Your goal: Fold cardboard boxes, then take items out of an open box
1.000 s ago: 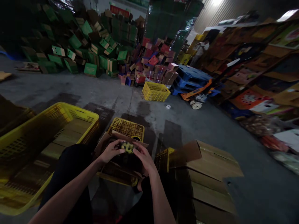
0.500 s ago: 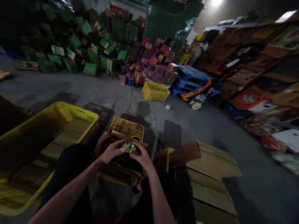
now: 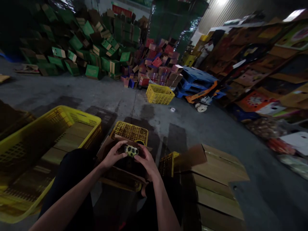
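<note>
Between my two hands is a small shiny pack [image 3: 131,150], pale green with dark round spots; its exact kind is unclear. My left hand [image 3: 116,155] grips its left end, and my right hand [image 3: 145,160] has thumb and fingers on the right end. Below them stands an opened cardboard box [image 3: 106,148] with its flaps spread, its inside dark. The box rests on an upturned yellow plastic crate [image 3: 131,129]. Behind my right fingers, a dark round thing with a yellow edge, perhaps a tape roll [image 3: 140,142], is partly hidden.
A large yellow crate [image 3: 79,116] holding flat cardboard boxes is at my left. Closed cardboard boxes [image 3: 216,183] are stacked at my right. Farther off are another yellow crate [image 3: 160,94], blue pallets [image 3: 196,77], an orange pallet jack [image 3: 202,93] and heaped green boxes [image 3: 92,71].
The spotted pack has shifted slightly left and up and is turned in my fingers, its dark spots now facing me more. Both hands still hold it.
</note>
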`<action>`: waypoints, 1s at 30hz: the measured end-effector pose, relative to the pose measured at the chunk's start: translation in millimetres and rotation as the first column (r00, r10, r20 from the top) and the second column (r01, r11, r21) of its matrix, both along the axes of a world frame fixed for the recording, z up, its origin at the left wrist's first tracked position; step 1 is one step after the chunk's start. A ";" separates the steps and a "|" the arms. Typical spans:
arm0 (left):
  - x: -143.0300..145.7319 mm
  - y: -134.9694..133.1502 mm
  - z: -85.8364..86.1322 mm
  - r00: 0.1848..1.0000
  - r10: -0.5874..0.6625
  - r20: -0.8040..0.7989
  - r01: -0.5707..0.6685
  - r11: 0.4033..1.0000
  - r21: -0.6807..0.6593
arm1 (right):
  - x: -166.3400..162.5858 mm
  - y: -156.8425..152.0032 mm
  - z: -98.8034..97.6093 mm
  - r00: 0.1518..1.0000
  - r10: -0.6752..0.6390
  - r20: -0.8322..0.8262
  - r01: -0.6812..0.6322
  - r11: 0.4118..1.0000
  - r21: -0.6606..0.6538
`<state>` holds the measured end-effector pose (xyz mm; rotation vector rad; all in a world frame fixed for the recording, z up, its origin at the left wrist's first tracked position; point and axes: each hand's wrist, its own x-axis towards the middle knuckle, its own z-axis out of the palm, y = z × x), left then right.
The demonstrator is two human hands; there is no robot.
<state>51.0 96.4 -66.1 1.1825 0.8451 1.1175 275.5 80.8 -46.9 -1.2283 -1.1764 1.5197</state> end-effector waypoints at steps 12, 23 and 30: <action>0.1 9.2 -16.2 0.993 0.113 -0.029 -0.117 0.972 -0.205 | 2.9 6.0 2.1 0.990 -0.070 0.121 0.052 0.988 0.148; 1.6 5.9 -2.2 0.999 0.000 0.042 0.007 0.988 -0.153 | 3.7 3.9 0.1 0.981 -0.161 -0.105 0.161 0.987 -0.009; -0.2 2.6 6.6 0.998 -0.046 0.052 0.052 0.992 -0.116 | 7.8 5.7 -1.5 0.978 -0.206 0.018 0.204 0.975 0.086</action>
